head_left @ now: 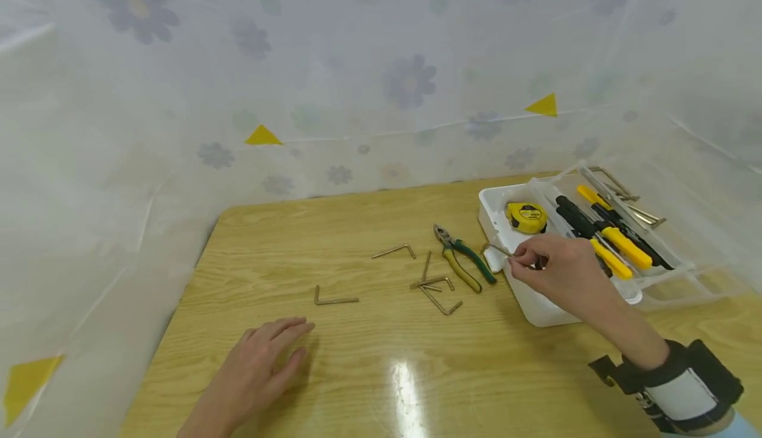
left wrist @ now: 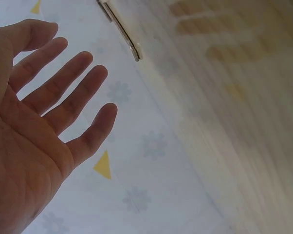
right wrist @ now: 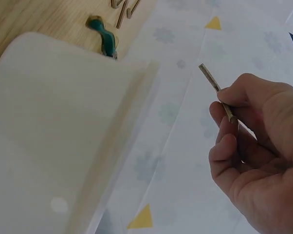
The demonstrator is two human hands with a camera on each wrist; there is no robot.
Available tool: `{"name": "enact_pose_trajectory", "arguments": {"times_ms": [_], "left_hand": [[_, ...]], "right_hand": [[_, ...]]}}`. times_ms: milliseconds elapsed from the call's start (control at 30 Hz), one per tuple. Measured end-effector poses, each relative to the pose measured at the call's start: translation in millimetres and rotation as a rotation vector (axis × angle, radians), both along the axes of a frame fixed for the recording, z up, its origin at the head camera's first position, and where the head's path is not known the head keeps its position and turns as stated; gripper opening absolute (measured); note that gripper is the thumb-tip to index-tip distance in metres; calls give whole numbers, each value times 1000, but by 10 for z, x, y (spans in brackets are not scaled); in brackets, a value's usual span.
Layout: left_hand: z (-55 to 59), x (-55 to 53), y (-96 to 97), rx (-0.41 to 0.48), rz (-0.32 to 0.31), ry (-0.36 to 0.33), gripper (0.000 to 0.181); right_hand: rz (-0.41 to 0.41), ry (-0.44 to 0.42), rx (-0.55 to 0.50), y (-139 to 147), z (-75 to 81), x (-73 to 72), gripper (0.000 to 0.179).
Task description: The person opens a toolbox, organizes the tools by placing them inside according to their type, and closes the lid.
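My right hand [head_left: 565, 272] pinches a brass-coloured L-shaped hex key [right wrist: 209, 76] between thumb and fingertips, above the left side of the white toolbox [head_left: 532, 300]. Its bent end points left in the head view. My left hand [head_left: 256, 365] holds nothing, its fingers spread and relaxed low over the table's front left. Just beyond those fingertips lies one hex key [head_left: 337, 301]. Another hex key [head_left: 391, 251] is farther back, and several more overlap in a small pile [head_left: 437, 284] at mid-table. Pliers [head_left: 455, 259] with green and yellow handles lie between the pile and the toolbox.
Inside the toolbox are a yellow tape measure [head_left: 526, 217] and yellow-and-black screwdrivers [head_left: 625, 246]. More hex keys [head_left: 645, 216] sit in its right-hand compartment. The clear lid [head_left: 673, 292] extends along the right. Flowered plastic sheeting [head_left: 357, 81] encloses the wooden table [head_left: 286, 239].
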State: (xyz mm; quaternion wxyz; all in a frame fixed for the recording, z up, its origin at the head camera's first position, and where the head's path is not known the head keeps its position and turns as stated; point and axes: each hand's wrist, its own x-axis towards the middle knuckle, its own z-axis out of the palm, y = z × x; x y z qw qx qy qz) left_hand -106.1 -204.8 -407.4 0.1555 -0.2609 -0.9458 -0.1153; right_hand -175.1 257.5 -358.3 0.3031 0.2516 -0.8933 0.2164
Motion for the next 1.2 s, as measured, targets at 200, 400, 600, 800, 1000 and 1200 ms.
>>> {"name": "enact_pose_trajectory", "arguments": {"times_ms": [200, 400, 600, 800, 1000, 1200], "left_hand": [[10, -58, 71, -21, -30, -7, 39], [10, -152, 256, -45, -123, 12, 37], [24, -243, 496, -60, -258, 16, 37], [58, -267, 680, -112, -332, 22, 35], [85, -265, 859, -139, -394, -28, 33], [80, -256, 952, -129, -447, -43, 32]], "right_hand": [[-121, 5, -80, 287, 129, -13, 23], [-311, -55, -115, 709, 253, -19, 9], [-469, -146, -120, 1078, 296, -44, 11], [-550, -210, -119, 1300, 311, -117, 20], [-592, -282, -98, 1476, 351, -257, 26], [-600, -369, -34, 1621, 367, -442, 28]]}}
